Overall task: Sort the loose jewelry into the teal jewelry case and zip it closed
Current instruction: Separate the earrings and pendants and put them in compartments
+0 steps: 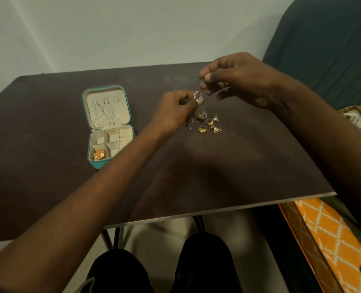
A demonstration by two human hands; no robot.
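case point(108, 125) open, chains and gold piece stowed; both hands' fingers point(205, 78) pinching earring point(198, 94) (pile point(207, 123) on table point(217, 166) left, zip undone).

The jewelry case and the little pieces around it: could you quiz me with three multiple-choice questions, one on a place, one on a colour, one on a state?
1. Where does the loose jewelry lie?
A. right of the jewelry case
B. on the floor
C. inside the lid

2. What colour is the case's outside?
A. red
B. teal
C. black

3. How is the case?
A. zipped shut
B. upside down
C. open flat

Answers: 1 A, the pile lies on the table to its right. 2 B, its rim is teal. 3 C, lid and compartments both show.
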